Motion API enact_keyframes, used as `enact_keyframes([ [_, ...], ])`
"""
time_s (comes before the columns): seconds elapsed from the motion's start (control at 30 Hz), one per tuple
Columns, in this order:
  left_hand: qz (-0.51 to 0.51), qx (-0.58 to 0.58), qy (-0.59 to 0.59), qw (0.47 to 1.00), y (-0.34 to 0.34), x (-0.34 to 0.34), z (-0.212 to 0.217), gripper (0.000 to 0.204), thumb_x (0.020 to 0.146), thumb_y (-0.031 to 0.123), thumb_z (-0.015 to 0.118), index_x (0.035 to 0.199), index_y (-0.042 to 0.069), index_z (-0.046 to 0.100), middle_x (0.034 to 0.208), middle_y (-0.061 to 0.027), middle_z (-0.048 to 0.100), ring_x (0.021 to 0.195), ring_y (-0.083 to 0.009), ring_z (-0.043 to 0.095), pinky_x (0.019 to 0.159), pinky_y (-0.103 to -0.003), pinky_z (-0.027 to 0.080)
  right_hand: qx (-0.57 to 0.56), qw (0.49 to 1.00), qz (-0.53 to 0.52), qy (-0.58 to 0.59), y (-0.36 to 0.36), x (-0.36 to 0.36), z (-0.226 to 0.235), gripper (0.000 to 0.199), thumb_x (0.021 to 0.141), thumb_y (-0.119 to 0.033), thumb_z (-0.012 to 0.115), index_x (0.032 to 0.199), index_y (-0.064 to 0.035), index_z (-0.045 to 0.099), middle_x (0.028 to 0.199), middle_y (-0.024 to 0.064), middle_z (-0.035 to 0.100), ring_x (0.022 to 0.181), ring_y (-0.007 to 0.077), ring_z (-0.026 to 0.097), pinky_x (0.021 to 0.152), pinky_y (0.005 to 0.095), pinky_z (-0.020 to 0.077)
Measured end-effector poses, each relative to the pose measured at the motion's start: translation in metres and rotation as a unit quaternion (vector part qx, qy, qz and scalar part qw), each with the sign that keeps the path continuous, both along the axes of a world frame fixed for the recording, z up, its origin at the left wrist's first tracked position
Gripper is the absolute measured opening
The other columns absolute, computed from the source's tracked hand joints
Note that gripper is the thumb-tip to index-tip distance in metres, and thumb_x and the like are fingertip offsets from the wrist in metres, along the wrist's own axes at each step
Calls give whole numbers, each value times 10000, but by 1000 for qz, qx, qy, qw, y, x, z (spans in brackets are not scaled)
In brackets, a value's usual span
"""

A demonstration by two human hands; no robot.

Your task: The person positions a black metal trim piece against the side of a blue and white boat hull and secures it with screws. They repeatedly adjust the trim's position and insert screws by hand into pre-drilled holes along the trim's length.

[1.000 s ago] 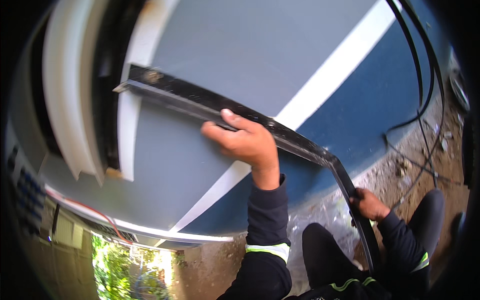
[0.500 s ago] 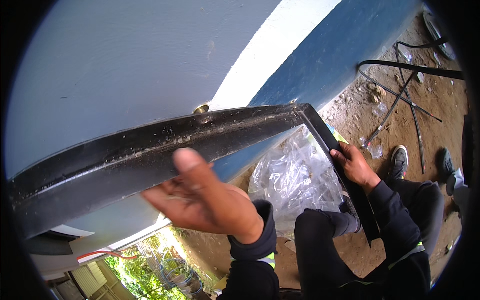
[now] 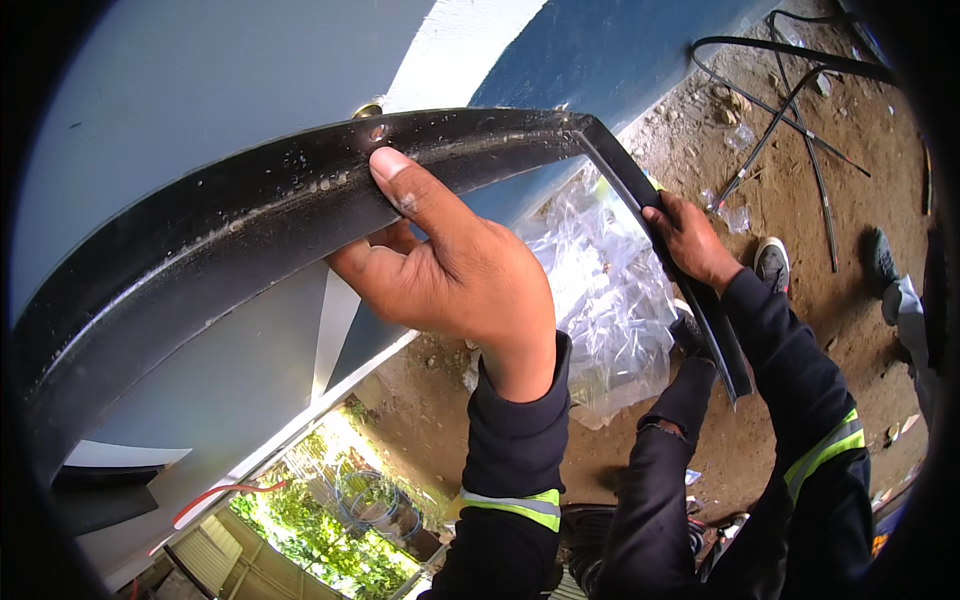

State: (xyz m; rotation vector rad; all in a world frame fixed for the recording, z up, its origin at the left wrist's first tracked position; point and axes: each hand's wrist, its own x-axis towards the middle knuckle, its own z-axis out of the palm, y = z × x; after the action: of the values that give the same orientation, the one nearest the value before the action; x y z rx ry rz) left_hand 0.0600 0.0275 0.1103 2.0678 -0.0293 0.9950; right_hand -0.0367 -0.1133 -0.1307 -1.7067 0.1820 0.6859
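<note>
A black angle-bar frame [image 3: 240, 215], scuffed and dusty along its inner crease, stretches from the far left to a corner at upper centre. From there a shorter bar runs down to the right. My left hand [image 3: 470, 265] pinches the long bar: the thumb presses its face just below a small hole, and the other fingers curl under the lower edge, partly hidden. On the shorter bar, below the corner, my right hand [image 3: 695, 240] is wrapped round the edge. Just behind the long bar's upper edge, a round brass-coloured fitting [image 3: 368, 111] shows against the wall.
A grey, white and blue wall [image 3: 230, 90] stands behind the frame. Clear plastic sheeting [image 3: 610, 300] lies on the dirt ground [image 3: 790, 200]. Black cables [image 3: 790, 105] loop at upper right. Another person's shoe [image 3: 884, 260] is at the right; greenery [image 3: 340, 530] shows at lower left.
The frame and both hands sit higher in the picture. My left hand, blurred and with its thumb lifted before, now has its thumb pressed on the long bar. My right hand keeps its grip.
</note>
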Motion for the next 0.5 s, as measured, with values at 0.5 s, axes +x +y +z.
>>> enact_keyframes([
  [0.5, 21, -5, 42, 999, 1, -1, 13, 386, 1041, 64, 624, 1360, -131, 527, 1243, -228, 690, 1063, -228, 714, 932, -331, 611, -9, 1000, 4, 17, -11, 12, 18, 514, 1089, -362, 600, 1308, 102, 635, 1210, 332, 703, 1165, 413, 699, 998, 462, 524],
])
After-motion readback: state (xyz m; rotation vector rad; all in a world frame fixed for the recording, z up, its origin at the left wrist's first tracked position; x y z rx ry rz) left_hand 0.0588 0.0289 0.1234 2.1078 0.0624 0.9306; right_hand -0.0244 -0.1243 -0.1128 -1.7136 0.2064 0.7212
